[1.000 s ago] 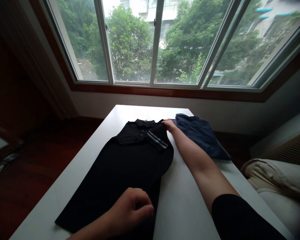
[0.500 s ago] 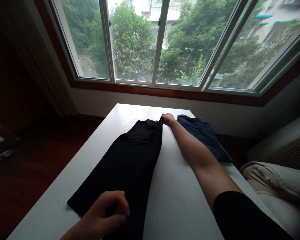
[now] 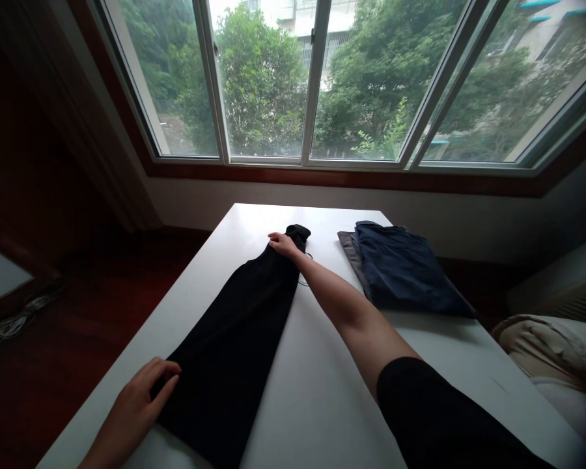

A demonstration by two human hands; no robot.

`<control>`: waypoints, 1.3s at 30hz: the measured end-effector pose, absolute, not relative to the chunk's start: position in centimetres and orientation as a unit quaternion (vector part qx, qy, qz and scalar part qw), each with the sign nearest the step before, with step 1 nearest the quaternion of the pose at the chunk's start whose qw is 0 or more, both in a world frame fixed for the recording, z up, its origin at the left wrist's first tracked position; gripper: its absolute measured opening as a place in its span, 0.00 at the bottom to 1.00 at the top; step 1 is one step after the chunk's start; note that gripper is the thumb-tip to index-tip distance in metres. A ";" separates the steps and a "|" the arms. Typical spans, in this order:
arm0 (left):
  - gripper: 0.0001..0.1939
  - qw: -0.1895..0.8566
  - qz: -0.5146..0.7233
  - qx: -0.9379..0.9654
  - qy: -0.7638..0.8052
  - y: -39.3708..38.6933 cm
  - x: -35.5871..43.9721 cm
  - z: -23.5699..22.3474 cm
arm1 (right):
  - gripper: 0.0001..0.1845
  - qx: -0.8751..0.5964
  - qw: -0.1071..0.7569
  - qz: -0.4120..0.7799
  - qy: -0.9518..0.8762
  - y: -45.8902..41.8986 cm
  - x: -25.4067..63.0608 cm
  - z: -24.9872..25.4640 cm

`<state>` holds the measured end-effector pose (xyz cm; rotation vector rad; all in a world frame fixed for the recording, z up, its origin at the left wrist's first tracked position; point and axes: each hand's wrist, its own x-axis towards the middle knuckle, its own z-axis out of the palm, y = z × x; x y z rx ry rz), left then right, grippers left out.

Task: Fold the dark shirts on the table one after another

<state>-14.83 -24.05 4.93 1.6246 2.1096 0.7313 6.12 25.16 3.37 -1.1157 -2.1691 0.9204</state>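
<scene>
A pair of black trousers [image 3: 232, 326], folded lengthwise into a long strip, lies slantwise on the white table [image 3: 322, 391]. A thin cord loop shows at the right of the far, bunched end. My left hand [image 3: 144, 394] is at the left edge of the near end, thumb and forefinger curled together on the cloth. Stretched across the strip, my right hand [image 3: 284, 245] holds the left edge close to the far end. Its fingertips are small in view and partly hidden by the cloth.
Dark blue folded clothing [image 3: 403, 267] lies on a grey folded garment [image 3: 354, 257] at the table's far right. Beige bedding or cushions [image 3: 542, 345] are beyond the right edge. White cables [image 3: 17, 319] lie on the red-brown floor at left. A window [image 3: 264, 85] is behind the table.
My right hand has moved left, carrying the trousers' right edge over to the left, so the strip is narrower. My left hand has shifted left to the near edge. The view has turned slightly.
</scene>
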 end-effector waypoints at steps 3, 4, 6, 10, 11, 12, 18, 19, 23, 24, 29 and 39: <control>0.14 0.070 0.221 0.614 0.755 -24.3 -15.1 3.3 | 0.15 -0.383 0.245 0.214 -0.865 24.0 7.0 2.1; 0.13 0.026 0.212 0.621 0.754 -24.1 -14.9 3.2 | 0.14 -0.377 0.242 0.175 -0.877 23.8 7.4 1.8; 0.13 -0.047 0.206 0.634 0.744 -23.6 -14.0 3.3 | 0.16 -0.380 0.235 0.129 -0.885 23.3 8.1 1.2; 0.13 -0.033 0.198 0.698 0.688 -21.3 -9.8 4.1 | 0.26 -0.408 0.159 0.108 -0.893 22.8 8.9 0.0; 0.14 -0.013 0.189 0.721 0.667 -20.7 -8.4 4.1 | 0.30 -0.419 0.136 0.112 -0.891 22.7 9.0 -0.2; 0.16 0.001 0.179 0.744 0.644 -20.1 -7.1 3.9 | 0.34 -0.433 0.118 0.118 -0.886 22.7 9.1 -0.3; 0.38 0.028 0.088 0.818 0.568 -19.3 -3.4 2.2 | 0.48 -0.556 0.077 0.136 -0.817 22.6 11.4 -0.2; 0.38 0.034 0.076 0.825 0.559 -19.7 -3.5 2.2 | 0.49 -0.576 0.078 0.135 -0.802 22.5 12.0 0.0; 0.39 0.053 0.050 0.855 0.513 -21.3 -4.2 3.0 | 0.45 -0.611 0.085 0.118 -0.778 21.9 13.9 0.8; 0.39 0.055 0.048 0.862 0.501 -21.7 -4.4 3.2 | 0.43 -0.609 0.087 0.111 -0.780 21.7 14.4 1.1; 0.39 0.065 0.059 0.891 0.446 -23.4 -6.8 3.4 | 0.24 -0.576 0.082 0.112 -0.805 21.1 18.7 3.2; 0.36 0.143 0.044 0.870 0.470 -22.6 -15.0 7.0 | 0.30 -0.561 0.095 0.173 -0.804 24.3 27.7 5.8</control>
